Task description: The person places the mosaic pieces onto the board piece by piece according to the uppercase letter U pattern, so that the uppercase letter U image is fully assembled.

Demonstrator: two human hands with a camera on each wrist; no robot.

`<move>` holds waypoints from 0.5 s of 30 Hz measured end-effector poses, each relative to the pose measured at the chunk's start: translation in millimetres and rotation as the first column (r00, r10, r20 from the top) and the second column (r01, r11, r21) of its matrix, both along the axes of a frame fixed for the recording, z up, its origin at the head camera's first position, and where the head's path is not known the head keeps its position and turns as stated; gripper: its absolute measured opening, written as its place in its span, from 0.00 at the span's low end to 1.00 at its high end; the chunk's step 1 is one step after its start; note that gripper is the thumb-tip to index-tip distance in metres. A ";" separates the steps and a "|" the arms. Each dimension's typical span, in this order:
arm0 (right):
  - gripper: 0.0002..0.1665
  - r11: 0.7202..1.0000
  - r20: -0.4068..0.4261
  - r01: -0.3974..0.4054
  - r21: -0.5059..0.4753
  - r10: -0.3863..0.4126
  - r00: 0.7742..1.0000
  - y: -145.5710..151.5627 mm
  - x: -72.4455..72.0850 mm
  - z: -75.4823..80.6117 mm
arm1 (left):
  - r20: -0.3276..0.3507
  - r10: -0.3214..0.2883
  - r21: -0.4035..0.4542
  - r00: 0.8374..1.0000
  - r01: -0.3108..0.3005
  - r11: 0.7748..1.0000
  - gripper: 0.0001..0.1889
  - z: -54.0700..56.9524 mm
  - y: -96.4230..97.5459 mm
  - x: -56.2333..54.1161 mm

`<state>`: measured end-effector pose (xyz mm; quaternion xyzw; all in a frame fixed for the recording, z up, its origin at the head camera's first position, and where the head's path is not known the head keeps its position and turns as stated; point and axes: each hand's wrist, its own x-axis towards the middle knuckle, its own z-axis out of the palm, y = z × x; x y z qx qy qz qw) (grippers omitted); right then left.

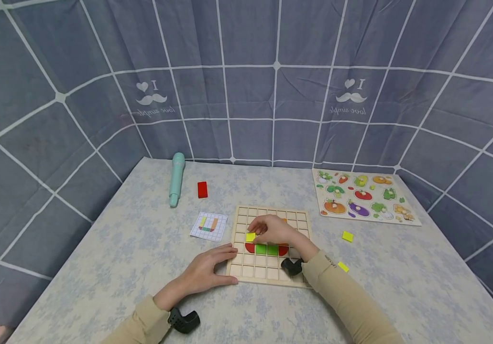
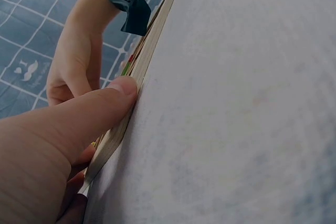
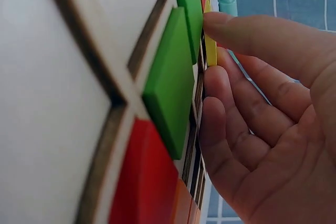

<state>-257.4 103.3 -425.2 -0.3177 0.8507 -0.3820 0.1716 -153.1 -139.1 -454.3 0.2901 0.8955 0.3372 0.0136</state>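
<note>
A wooden grid board lies on the table. My left hand holds its near left corner, thumb along the front edge and fingers at the left side. Over the board, my right hand pinches a yellow square tile between thumb and fingers, right at the cells above the left red rounded piece. Two green squares sit in a row between that piece and another red piece. Orange shows behind the right hand, mostly hidden by it.
Left of the board lies a pattern card with a coloured U-shaped drawing. Beyond it are a red rectangle and a teal microphone-like stick. Yellow tiles lie to the right, below a vegetable puzzle board. A checked curtain surrounds the table.
</note>
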 end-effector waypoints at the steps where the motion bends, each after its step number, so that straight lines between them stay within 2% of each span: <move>1: 0.14 1.000 -0.001 0.002 0.005 -0.002 1.000 -0.3 0.0 -0.3 | 0.000 0.001 -0.001 1.000 -0.001 1.000 0.36 -0.1 -0.1 0.0; 9: 0.18 1.000 0.041 0.007 0.021 -0.007 0.999 0.9 2.2 6.2 | 0.004 0.003 -0.003 1.000 -0.003 1.000 0.36 -1.1 -0.1 0.0; 15: 0.21 1.000 -0.006 -0.004 0.026 0.004 1.000 23.1 5.4 20.9 | 0.009 0.008 -0.002 1.000 -0.008 1.000 0.36 -0.3 0.7 0.4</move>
